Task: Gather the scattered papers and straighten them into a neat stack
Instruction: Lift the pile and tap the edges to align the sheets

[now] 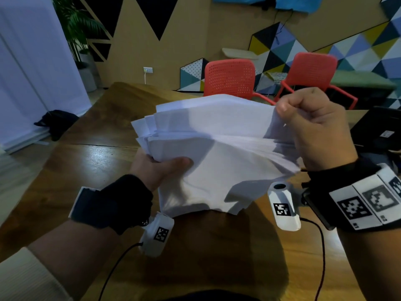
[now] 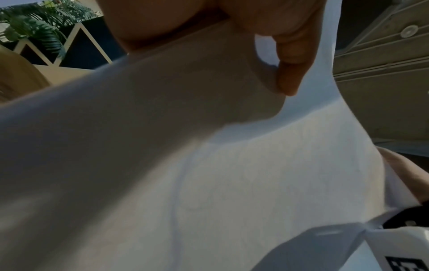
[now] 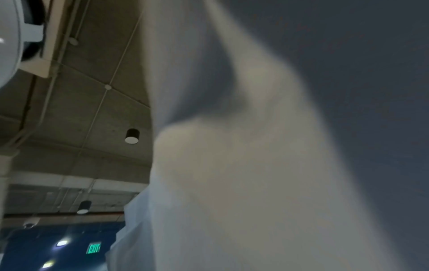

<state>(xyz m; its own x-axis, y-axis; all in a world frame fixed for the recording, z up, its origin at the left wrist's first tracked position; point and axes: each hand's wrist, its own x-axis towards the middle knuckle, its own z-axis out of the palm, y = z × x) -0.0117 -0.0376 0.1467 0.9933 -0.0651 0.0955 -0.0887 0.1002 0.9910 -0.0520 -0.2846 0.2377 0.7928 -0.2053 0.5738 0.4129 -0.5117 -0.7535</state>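
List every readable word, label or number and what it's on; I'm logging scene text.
"EXIT": green lit sign on the ceiling, right wrist view.
Sticker on the black case: too small to read.
Square coded markers on the wrist cameras: patterns, no words.
Papers: no legible print.

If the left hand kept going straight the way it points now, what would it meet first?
The left hand already grips the papers and points right, so probably the right hand holding their far side; depth between them is unclear.

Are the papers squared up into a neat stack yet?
Not yet. The papers are fanned, left edges staggered, held above the table by both hands.
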